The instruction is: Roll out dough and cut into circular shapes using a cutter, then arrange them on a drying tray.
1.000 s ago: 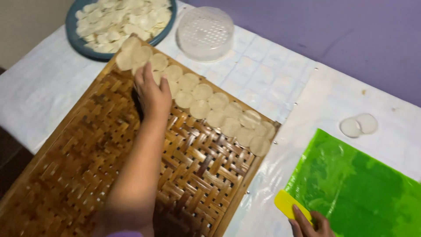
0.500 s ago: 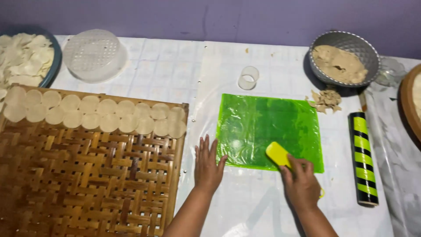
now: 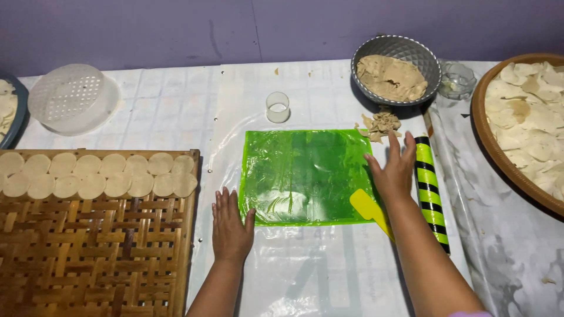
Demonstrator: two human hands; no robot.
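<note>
1. I see a white plastic-covered surface point(image 3: 329, 276) under a purple wall.
2. Left hand point(image 3: 230, 226) rests flat, fingers spread, holding nothing, at the green sheet point(image 3: 305, 173) corner.
3. Right hand point(image 3: 395, 170) lies open and empty on the sheet's right edge, between yellow scraper point(image 3: 365, 205) and striped rolling pin point(image 3: 430, 188).

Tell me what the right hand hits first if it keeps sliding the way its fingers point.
The right hand points up toward the far edge. First in line, probably, is the small heap of dough scraps, with the grey bowl just behind.
</note>
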